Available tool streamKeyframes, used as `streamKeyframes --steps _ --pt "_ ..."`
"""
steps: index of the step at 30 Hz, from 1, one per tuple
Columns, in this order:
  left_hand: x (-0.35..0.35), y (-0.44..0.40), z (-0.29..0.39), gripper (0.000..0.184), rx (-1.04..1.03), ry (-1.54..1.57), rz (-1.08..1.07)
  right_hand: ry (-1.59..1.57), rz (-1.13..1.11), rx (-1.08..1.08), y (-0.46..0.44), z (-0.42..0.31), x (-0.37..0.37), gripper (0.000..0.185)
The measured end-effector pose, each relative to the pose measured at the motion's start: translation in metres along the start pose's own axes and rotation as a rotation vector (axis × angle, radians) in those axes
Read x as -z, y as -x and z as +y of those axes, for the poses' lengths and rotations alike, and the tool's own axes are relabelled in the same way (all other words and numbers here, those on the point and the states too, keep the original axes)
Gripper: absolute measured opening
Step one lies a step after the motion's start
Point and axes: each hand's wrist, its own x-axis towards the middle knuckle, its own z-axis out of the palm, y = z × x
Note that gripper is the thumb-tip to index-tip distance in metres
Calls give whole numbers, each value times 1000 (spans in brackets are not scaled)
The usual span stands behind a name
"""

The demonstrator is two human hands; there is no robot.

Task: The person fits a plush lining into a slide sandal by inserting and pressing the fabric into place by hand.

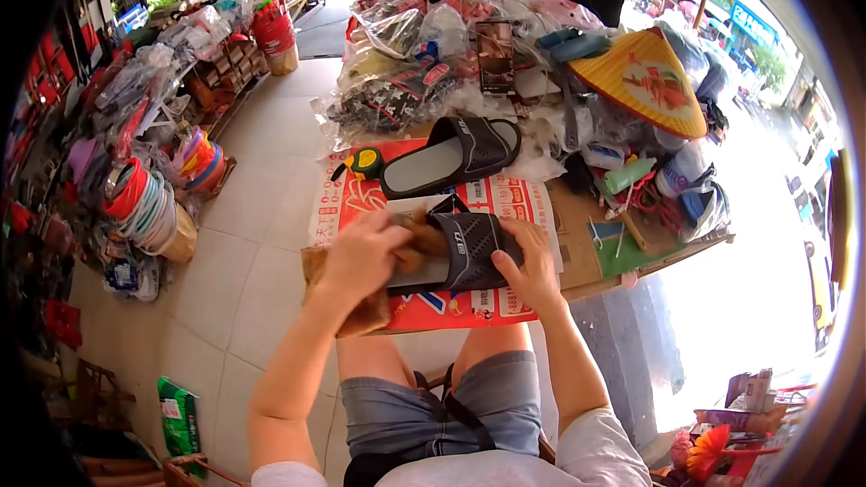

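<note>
A black slide sandal [469, 252] with a grey footbed lies on the red and white printed sheet at the table's front. My right hand [530, 263] grips its toe end, thumb over the strap side. My left hand [365, 252] is closed on a bunched brown rag [424, 242], which presses against the footbed near the strap opening. The other black slide sandal [451, 159] rests just behind, its toe pointing right. Beside its heel sits a yellow and black tape measure [365, 162].
Bagged goods [397, 81] heap up at the back of the table, with a phone [495, 56] propped among them. A yellow conical hat [645, 81] stands at right. Brown cloth [365, 307] covers the front left corner. Buckets [144, 198] and goods line the floor at left.
</note>
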Motion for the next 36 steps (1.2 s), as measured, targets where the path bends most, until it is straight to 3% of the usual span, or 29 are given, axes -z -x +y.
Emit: streamKeyframes --steps 2,5,8,9,12,14,16,20,22,25,28,30,32,36 --pt "12 5 -16 36 212 -124 9 -12 -11 1 0 1 0 50" --pt "31 13 -22 39 287 -31 118 -32 -6 -8 -1 0 0 50" --pt "23 18 10 44 188 94 118 11 24 23 0 -1 -1 48" --pt "16 23 20 41 78 72 63 14 23 22 0 -1 -2 48" --pt "11 29 18 42 10 20 -4 63 33 44 1 -2 0 45" --pt "24 33 0 41 116 34 -25 17 33 17 1 -3 0 43" --pt "34 33 -18 39 368 -75 -35 14 38 12 1 -4 0 43" --pt "50 27 -1 40 334 -19 85 23 25 9 1 -2 -1 43" --pt "36 17 30 40 124 33 128 21 23 7 3 -1 -2 43" --pt "3 22 57 40 6 69 -88 22 26 23 2 1 -2 43" --pt "4 33 34 38 -25 70 8 11 32 24 2 0 -2 43" --pt "20 44 14 39 41 39 -39 1 40 12 3 0 -1 43" --pt "33 54 -7 44 330 -47 2 -3 38 12 3 -1 -2 44" --pt "63 49 11 47 413 94 89 -18 50 10 4 1 -4 44"
